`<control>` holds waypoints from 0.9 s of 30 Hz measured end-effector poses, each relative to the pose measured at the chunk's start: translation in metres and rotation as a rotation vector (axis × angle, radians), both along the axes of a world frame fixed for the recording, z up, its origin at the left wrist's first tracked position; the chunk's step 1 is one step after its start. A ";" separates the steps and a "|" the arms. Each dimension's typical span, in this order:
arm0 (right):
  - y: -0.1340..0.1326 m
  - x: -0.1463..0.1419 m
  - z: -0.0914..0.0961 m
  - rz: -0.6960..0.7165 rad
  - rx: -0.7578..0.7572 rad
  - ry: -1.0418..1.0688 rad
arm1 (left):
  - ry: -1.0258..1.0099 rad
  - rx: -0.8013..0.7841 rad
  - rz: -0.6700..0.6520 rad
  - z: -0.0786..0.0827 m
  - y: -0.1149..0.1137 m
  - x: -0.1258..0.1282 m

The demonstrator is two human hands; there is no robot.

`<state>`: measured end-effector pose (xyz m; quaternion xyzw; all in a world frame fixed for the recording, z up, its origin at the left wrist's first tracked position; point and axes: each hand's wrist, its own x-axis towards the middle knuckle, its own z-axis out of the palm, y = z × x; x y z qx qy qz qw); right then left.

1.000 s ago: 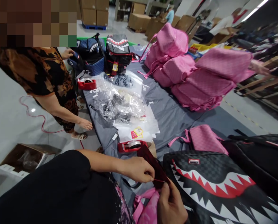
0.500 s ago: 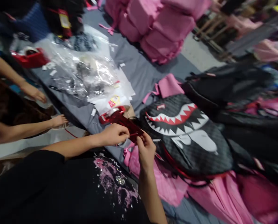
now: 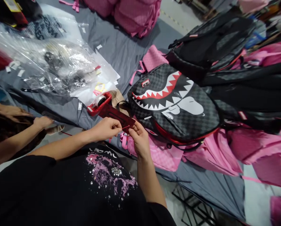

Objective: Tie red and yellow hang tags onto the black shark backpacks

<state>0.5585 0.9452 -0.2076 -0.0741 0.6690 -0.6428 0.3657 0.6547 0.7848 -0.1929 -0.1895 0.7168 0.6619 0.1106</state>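
Both my hands pinch a dark red flat tag (image 3: 118, 115) in front of my chest, above the table's near edge. My left hand (image 3: 107, 128) grips its near left side with fingers closed. My right hand (image 3: 138, 140) pinches its right end, thumb and fingers pressed together. Just right of the tag lies a black checkered backpack with a shark-mouth print (image 3: 175, 103), flat on the grey table cloth (image 3: 116, 53). A red tape dispenser (image 3: 99, 102) sits just beyond the tag.
Clear plastic bags with dark small parts (image 3: 48, 67) lie at the left on white sheets. Pink backpacks (image 3: 135, 12) are piled at the back, with more pink bags (image 3: 215, 150) and black backpacks (image 3: 215, 44) at the right. Another person's hands (image 3: 42, 121) rest at the left table edge.
The view has swung down and right, so the shark backpack now sits mid-frame. My hands stay pinched on the red tag, now held flatter and lower.
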 end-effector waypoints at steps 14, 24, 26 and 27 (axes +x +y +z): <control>0.023 0.000 -0.006 -0.110 0.034 -0.033 | -0.207 0.210 -0.067 -0.001 0.018 -0.024; 0.033 -0.003 -0.015 -0.237 0.020 -0.081 | -0.152 0.505 0.001 -0.010 -0.006 -0.021; 0.036 -0.005 -0.017 -0.256 0.011 -0.097 | -0.157 0.602 0.042 -0.011 -0.012 -0.020; 0.038 -0.006 -0.017 -0.271 0.002 -0.098 | -0.160 0.659 0.061 -0.012 -0.014 -0.020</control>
